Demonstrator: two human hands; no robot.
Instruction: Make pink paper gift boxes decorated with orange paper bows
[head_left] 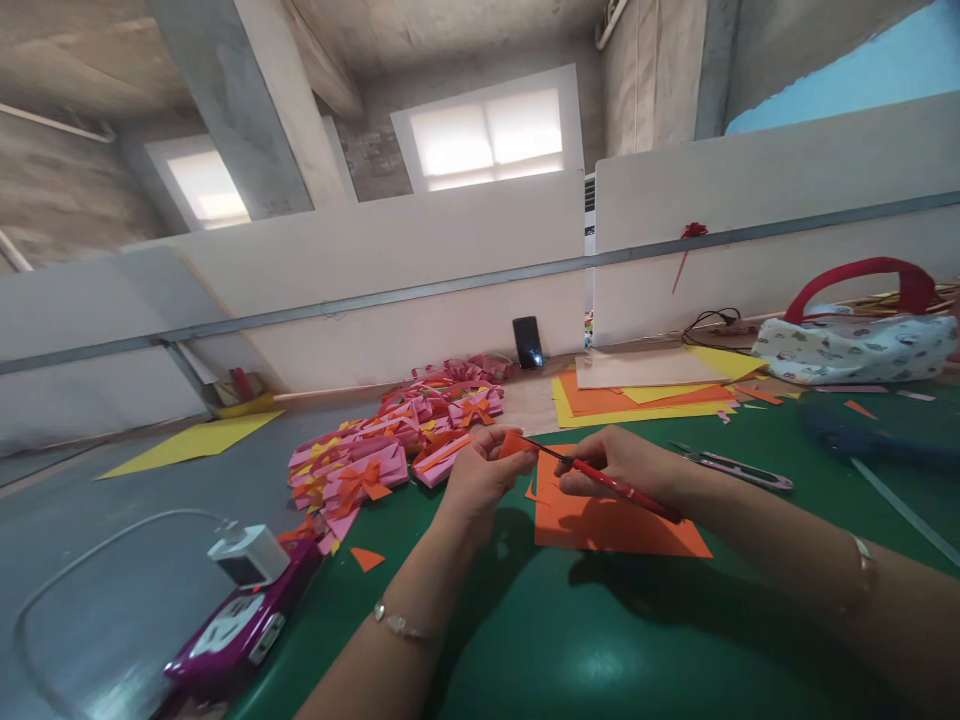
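Between the fingertips of my left hand (pixel 484 470) is a small folded piece of orange paper (pixel 513 445). My right hand (pixel 622 465) grips a slim red-handled tool (pixel 619 487) with a thin dark metal end, which reaches to that paper; its exact kind cannot be made out. Below both hands, a larger orange sheet (pixel 600 525) lies flat on the green mat (pixel 555 640). To the left is a heap of pink paper pieces with orange bows (pixel 364 480). A utility knife (pixel 739 470) rests beside my right wrist.
A purple power strip (pixel 247 620) with a white charger (pixel 249 555) stands at left. Yellow and orange sheets (pixel 637 408) lie at the back, near a phone (pixel 527 343) leaning on the white partition. A red-handled bag (pixel 855 345) and a blurred dark-blue object (pixel 862 435) are at right.
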